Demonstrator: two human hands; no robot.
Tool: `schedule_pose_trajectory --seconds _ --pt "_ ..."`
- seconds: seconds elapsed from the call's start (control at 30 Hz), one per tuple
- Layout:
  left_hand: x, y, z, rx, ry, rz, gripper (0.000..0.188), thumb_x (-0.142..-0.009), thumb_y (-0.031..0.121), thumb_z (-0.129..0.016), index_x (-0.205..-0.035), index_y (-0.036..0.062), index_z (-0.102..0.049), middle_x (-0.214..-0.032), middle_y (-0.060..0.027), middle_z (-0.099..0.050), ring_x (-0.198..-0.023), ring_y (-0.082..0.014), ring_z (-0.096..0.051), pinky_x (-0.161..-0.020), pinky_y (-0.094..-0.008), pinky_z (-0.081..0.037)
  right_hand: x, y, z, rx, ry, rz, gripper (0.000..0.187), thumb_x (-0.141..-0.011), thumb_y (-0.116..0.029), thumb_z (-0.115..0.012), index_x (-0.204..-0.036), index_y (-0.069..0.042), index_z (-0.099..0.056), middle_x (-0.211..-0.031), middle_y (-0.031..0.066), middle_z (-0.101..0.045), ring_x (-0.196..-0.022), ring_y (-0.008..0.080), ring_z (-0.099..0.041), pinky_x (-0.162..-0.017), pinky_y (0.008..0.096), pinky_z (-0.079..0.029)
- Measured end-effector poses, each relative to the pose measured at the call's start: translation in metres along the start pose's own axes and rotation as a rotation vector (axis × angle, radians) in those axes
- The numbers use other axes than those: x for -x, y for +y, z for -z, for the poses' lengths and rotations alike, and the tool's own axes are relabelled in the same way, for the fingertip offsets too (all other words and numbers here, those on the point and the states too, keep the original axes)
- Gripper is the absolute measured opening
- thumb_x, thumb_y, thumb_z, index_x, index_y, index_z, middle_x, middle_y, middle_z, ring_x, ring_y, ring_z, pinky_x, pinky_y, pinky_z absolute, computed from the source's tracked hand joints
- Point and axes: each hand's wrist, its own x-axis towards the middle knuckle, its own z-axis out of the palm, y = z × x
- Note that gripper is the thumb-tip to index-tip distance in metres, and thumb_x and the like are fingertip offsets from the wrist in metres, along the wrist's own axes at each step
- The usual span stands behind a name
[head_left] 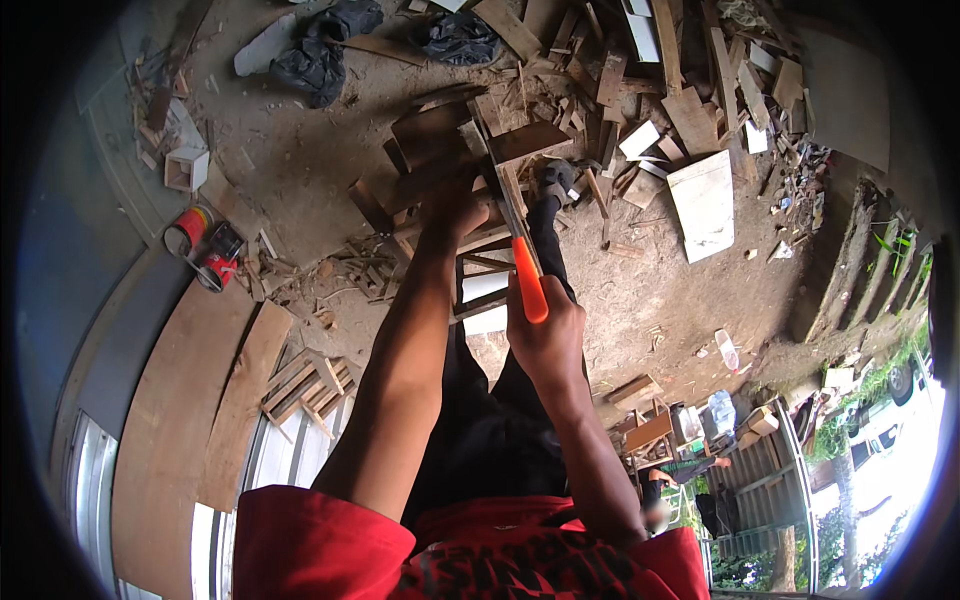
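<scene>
In my right hand (pixel 548 335) is the orange handle of a handsaw (pixel 528 280), with the fingers wrapped around it. Its long narrow blade points away from me, lying along the edge of some wood. Close to the blade's left side, my left hand (pixel 460 210) is closed on a wooden board (pixel 430 185) at the work spot; shadow hides part of the fingers. Under both hands stands a rough wooden frame (pixel 485 262) with slats. More brown board pieces (pixel 530 142) lie around the blade's far end.
Scrap wood (pixel 690 120) is heaped at the far right, near a pale panel (pixel 702 205). Black plastic bags (pixel 325 50) lie far left. Red cans (pixel 215 265) and long planks (pixel 185 390) are at left. My shoe (pixel 555 182) is beside the work. Another person (pixel 660 490) is at lower right.
</scene>
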Motion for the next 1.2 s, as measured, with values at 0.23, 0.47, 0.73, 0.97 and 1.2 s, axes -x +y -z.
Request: schedule_pose_trajectory --seconds 0.23,0.47,0.73,0.97,1.2 --pt "0.004 -0.014 -0.018 -0.014 0.127 -0.068 0.044 -0.077 0.022 -0.070 -0.121 0.0229 -0.065 -0.120 -0.0095 -0.063 -0.114 -0.0318 -0.059 -0.096 -0.0433 -0.049 0.011 -0.002 0.010 -0.098 -0.005 0.050 0.023 -0.086 -0.010 -0.068 -0.104 0.002 -0.061 -0.072 0.0235 -0.066 -0.070 0.0406 -0.068 -0.060 0.0459 -0.056" --pt "0.002 -0.012 -0.011 -0.091 0.218 -0.222 0.050 -0.073 0.018 -0.072 -0.122 0.0220 -0.064 -0.117 -0.0101 -0.064 -0.113 -0.0324 -0.059 -0.095 -0.0438 -0.049 0.019 0.004 0.007 -0.045 0.003 0.105 0.025 -0.085 -0.011 -0.070 -0.105 0.001 -0.061 -0.075 0.0227 -0.068 -0.070 0.0393 -0.069 -0.061 0.0467 -0.057" --pt "0.003 -0.003 -0.015 0.045 0.090 -0.046 0.047 -0.076 0.024 -0.068 -0.123 0.0194 -0.063 -0.119 -0.0125 -0.065 -0.113 -0.0335 -0.061 -0.094 -0.0453 -0.050 -0.008 0.017 -0.036 -0.043 0.070 0.032 0.023 -0.085 -0.014 -0.069 -0.100 0.000 -0.058 -0.067 0.0218 -0.065 -0.065 0.0414 -0.066 -0.056 0.0474 -0.055" --pt "-0.007 -0.050 -0.051 -0.056 0.203 -0.115 0.043 -0.081 0.034 -0.064 -0.119 0.0125 -0.065 -0.110 -0.0165 -0.068 -0.104 -0.0384 -0.064 -0.087 -0.0478 -0.053 -0.007 0.060 0.005 -0.167 -0.371 0.040 0.032 -0.090 -0.026 -0.072 -0.081 0.004 -0.063 -0.060 0.0147 -0.059 -0.058 0.0174 -0.066 -0.058 0.0332 -0.049" --pt "0.007 0.002 -0.001 0.013 0.079 -0.021 0.041 -0.080 0.025 -0.067 -0.120 0.0149 -0.063 -0.110 -0.0147 -0.069 -0.099 -0.0366 -0.067 -0.084 -0.0476 -0.055 -0.003 0.023 -0.002 -0.209 -0.105 0.054 0.025 -0.090 -0.019 -0.070 -0.089 0.004 -0.064 -0.062 0.0197 -0.062 -0.062 0.0354 -0.069 -0.056 0.0381 -0.051"
